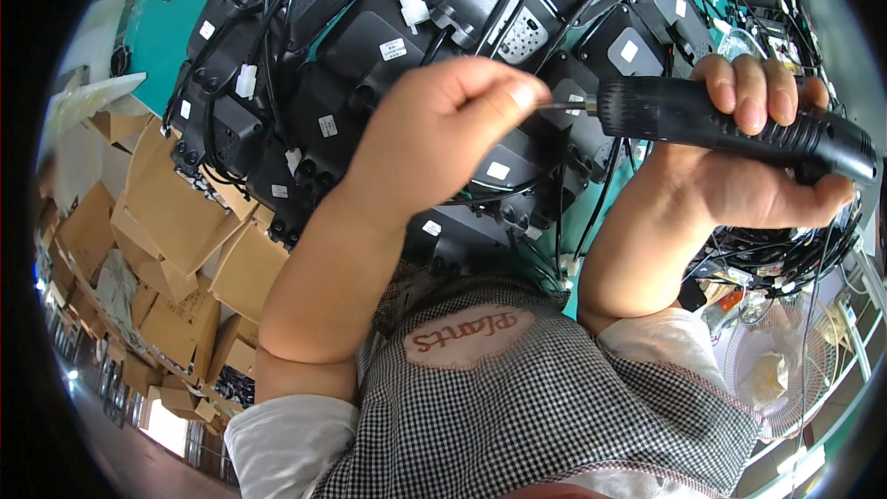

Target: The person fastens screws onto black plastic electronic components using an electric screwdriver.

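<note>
A black electric screwdriver (661, 113) lies nearly level in my right hand (739, 180), whose fingers wrap over its body while the thumb stretches along below. Its thin metal bit (568, 106) points left. At the bit's tip, the thumb and forefinger of my left hand (425, 143) are pinched together; whatever sits between them is too small or hidden to make out. Beneath both hands spread several black plastic housings (370, 42) with white labels and black cables, some overlapping. A white plug connector (413, 9) hangs on one cable.
The housings cover much of a teal tabletop (152, 51). Opened cardboard boxes (171, 212) are piled on the left, below table height. To the right are a tangle of black cables (771, 263) and a round fan (753, 360) beside a white metal frame (841, 397).
</note>
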`<state>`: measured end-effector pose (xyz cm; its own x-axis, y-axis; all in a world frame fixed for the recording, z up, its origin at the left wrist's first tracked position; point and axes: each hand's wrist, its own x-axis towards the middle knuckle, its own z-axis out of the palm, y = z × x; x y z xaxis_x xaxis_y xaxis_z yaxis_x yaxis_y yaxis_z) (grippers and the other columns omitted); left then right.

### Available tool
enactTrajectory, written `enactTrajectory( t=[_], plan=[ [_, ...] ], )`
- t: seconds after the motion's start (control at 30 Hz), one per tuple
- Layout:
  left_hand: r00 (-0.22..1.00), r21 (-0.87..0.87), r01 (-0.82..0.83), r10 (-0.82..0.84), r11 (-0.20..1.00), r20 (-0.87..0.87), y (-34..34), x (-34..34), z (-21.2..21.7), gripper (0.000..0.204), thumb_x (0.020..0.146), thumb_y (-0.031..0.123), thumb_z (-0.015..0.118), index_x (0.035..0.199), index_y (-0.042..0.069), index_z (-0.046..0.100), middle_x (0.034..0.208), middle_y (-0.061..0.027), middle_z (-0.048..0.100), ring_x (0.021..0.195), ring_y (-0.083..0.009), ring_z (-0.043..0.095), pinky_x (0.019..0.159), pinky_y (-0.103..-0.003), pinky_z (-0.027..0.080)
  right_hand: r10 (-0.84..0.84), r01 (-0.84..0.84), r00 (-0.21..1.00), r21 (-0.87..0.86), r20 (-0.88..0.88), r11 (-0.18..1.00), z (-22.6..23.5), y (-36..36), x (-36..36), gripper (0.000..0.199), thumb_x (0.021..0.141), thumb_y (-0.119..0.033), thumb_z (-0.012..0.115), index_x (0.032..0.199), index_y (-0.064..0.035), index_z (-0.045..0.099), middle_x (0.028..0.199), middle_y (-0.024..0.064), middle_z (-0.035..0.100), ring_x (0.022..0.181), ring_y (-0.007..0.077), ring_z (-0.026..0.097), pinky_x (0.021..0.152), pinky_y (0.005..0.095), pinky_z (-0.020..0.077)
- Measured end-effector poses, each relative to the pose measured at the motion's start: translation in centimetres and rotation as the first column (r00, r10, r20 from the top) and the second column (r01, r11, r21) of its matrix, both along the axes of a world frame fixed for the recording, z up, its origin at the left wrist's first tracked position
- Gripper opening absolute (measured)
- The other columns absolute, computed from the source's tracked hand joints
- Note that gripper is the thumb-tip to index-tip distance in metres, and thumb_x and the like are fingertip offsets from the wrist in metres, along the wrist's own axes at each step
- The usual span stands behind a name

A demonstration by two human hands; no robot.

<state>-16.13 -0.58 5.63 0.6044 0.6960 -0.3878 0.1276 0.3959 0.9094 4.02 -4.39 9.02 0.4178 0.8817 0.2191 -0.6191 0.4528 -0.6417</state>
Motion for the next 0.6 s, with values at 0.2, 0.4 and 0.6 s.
enactTrajectory(
  t=[0.2,0.4,0.6],
  plan=[
    [0.854,0.524,0.041,0.242,0.851,-0.461,2.6,-1.3,-1.1,0.027,0.082,0.027,0.059,0.099,0.006,0.063,0.066,-0.0086,0.059,0.059,-0.019,0.057,0.057,-0.027,0.045,-0.296,0.288,0.886,0.076,0.356,0.955,-2.3,-0.5,-3.1,0.07,0.073,-0.07,0.046,0.112,-0.0118,0.051,0.076,0.007,0.055,0.057,0.0182,0.051,0.053,0.0343,0.0408],
    [0.776,0.608,0.304,0.18,0.733,-0.605,3.6,-1.4,-2.2,0.038,0.077,0.039,0.06,0.102,0.009,0.061,0.074,-0.0119,0.061,0.068,-0.0284,0.058,0.065,-0.035,0.046,-0.268,0.239,0.876,0.122,0.401,0.963,-4.7,-0.5,-4.3,0.068,0.077,-0.068,0.042,0.117,-0.0133,0.046,0.079,0.0091,0.058,0.057,0.0203,0.055,0.053,0.0349,0.0443],
    [0.832,0.649,0.214,0.212,0.73,-0.513,3.6,-1.3,-3.2,0.037,0.076,0.031,0.066,0.106,0.009,0.061,0.056,-0.0017,0.039,0.05,-0.01,0.037,0.049,-0.025,0.033,-0.219,0.152,0.896,0.196,0.387,0.969,-6.4,-0.1,-4.2,0.074,0.076,-0.056,0.057,0.122,-0.0027,0.033,0.081,0.017,0.057,0.064,0.0237,0.058,0.059,0.0331,0.0507]
  ],
)
